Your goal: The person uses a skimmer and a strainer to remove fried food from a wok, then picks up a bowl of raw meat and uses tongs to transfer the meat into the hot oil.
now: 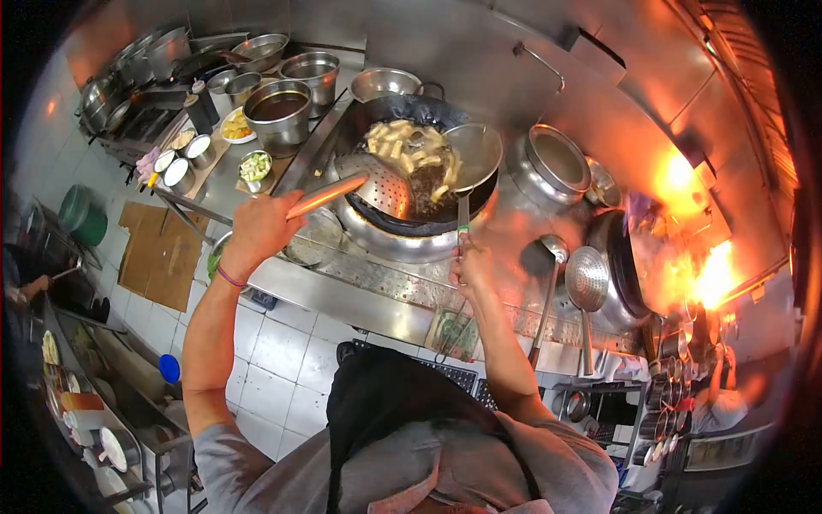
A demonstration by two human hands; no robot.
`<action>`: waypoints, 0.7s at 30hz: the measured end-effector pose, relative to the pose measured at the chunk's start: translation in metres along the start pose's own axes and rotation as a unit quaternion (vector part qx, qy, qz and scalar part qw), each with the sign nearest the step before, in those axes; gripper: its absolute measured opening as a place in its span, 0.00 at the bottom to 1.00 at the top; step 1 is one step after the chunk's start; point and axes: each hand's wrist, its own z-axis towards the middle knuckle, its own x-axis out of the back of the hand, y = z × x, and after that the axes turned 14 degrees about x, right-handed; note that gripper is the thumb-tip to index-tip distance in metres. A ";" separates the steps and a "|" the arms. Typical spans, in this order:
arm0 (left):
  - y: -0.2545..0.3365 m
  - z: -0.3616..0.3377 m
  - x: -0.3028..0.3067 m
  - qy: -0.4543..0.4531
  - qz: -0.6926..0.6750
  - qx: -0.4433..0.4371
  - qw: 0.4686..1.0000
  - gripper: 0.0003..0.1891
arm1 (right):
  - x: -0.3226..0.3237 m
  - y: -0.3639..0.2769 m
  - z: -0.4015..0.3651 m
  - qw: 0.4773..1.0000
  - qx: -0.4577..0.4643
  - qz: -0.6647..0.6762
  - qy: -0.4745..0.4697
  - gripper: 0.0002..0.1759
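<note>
My left hand (261,230) is closed around the handle of a large perforated skimmer (383,190), whose bowl is tipped over the near left side of a wok (418,109). Pale battered strips (402,144) are bunched in bubbling dark oil toward the back of the wok. My right hand (473,264) grips the upright handle of a round mesh strainer (475,156). The strainer lies over the wok's right side, beside the strips, and some of them touch or pass under its edge. A metal ring (385,244) supports the wok.
On the left counter stand a pot of dark liquid (277,107), sauce cups and a bowl of chopped greens (255,167). To the right are a lidless steel pot (558,163), a ladle (552,257) and another skimmer (587,278). Tall flames (715,274) rise near another person (719,407).
</note>
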 end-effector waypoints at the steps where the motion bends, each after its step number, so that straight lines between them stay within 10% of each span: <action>1: 0.004 -0.003 0.006 0.004 -0.001 0.004 1.000 0.21 | 0.002 -0.003 0.003 0.997 -0.050 0.065 -0.014 0.22; 9: 0.014 -0.013 0.020 -0.011 0.021 0.021 1.000 0.21 | 0.047 -0.013 0.069 0.961 -0.127 0.097 -0.226 0.16; 21: 0.007 -0.006 -0.049 -0.011 0.075 0.018 0.997 0.18 | 0.057 0.014 0.077 0.920 -0.109 0.303 -0.226 0.13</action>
